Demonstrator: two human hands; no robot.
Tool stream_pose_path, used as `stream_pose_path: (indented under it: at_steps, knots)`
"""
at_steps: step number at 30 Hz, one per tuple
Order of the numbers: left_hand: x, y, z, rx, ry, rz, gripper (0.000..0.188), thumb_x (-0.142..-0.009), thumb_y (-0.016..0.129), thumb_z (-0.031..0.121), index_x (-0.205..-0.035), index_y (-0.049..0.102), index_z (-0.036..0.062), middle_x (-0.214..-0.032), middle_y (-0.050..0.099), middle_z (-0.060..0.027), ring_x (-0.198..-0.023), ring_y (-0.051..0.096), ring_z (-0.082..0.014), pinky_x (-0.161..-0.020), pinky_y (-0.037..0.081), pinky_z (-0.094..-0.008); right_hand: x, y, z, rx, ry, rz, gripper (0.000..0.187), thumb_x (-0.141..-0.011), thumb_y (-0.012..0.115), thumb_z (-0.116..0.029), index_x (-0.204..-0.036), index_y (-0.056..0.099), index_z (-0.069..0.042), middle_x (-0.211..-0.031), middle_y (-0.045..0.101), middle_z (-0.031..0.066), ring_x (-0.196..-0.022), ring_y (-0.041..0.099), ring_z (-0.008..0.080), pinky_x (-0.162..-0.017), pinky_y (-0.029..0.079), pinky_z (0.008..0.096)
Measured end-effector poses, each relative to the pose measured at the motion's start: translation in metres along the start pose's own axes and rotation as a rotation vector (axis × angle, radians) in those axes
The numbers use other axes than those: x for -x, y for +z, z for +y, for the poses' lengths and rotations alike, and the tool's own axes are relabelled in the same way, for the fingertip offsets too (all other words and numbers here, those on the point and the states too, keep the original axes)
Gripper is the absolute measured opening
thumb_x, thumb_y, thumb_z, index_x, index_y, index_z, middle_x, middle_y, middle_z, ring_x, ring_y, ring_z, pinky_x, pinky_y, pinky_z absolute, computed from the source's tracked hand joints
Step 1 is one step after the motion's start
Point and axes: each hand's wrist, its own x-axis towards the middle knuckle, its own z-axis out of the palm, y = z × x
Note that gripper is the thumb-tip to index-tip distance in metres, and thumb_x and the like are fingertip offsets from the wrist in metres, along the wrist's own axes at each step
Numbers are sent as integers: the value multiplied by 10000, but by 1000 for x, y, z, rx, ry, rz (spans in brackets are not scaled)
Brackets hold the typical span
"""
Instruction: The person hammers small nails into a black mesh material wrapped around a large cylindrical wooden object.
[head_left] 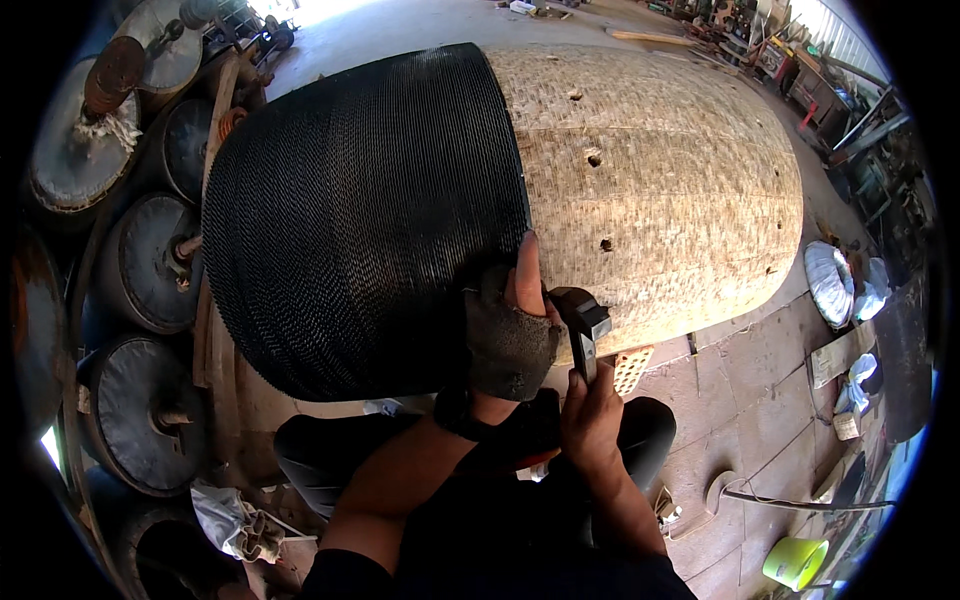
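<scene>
A large barrel-shaped drum has black ridged wrapping (370, 200) on its left part and a bare, pale wooden surface (680, 180) on its right. At the edge where the two meet, my left hand (513, 335), in a dark fingerless glove, rests against the drum. One bare digit points up along this edge, and another is bent close beside it; whatever they may pinch is hidden. The remaining fingers blend into the black wrapping. My right hand (592, 415) is closed round a hammer (583, 325). The hammer's dark head stands just right of my left hand, in front of the wood.
Several small holes dot the wood. Dark rollers with round ends (150, 262) are stacked at the left, beside wooden beams (222, 340). A light cloth bundle (235, 522) lies lower left. White bags (830, 283) and a yellow-green bucket (796, 563) are on the right.
</scene>
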Motion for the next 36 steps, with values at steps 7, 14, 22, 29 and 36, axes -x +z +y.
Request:
stream_pose_path:
  at_steps: [7,14,22,29,36]
  knots:
    - [2,-3,8,-77,4,3,863,-753,721,-21,-1530,345,-30,-893,580,-113,-794,584,-281,-742,490,-451,1,-5,-13,55,5,-13,211,-965,624,-78,-1119,532,33,-807,619,286,-744,631,499,-621,486,531]
    - [-9,-7,13,-120,-2,10,888,-762,725,-32,-1544,304,-45,-984,601,-167,-885,605,-309,-824,496,-460,-5,0,-9,119,4,-3,177,-974,588,-80,-1106,535,26,-756,603,274,-698,626,502,-586,481,510]
    - [72,-60,18,47,-76,-328,642,-811,760,93,-1396,527,-32,-1235,590,-233,-1106,600,-402,-926,511,-489,-5,6,2,201,-100,39,143,-1007,539,-92,-1059,533,41,-712,619,238,-599,621,436,-557,482,440]
    - [219,-47,-5,-36,-9,-520,340,-875,697,199,-1168,684,27,-1188,658,-164,-1046,645,-316,-861,548,-442,20,-1,2,-302,-56,158,169,-984,515,-94,-1070,560,44,-719,566,220,-609,565,364,-575,473,373]
    - [231,-36,-17,36,-54,-829,248,-960,631,166,-1136,706,9,-1161,695,-182,-1069,674,-302,-915,559,-431,16,-3,-11,-180,26,60,150,-1009,556,-131,-1006,550,19,-749,617,248,-625,610,438,-568,486,454]
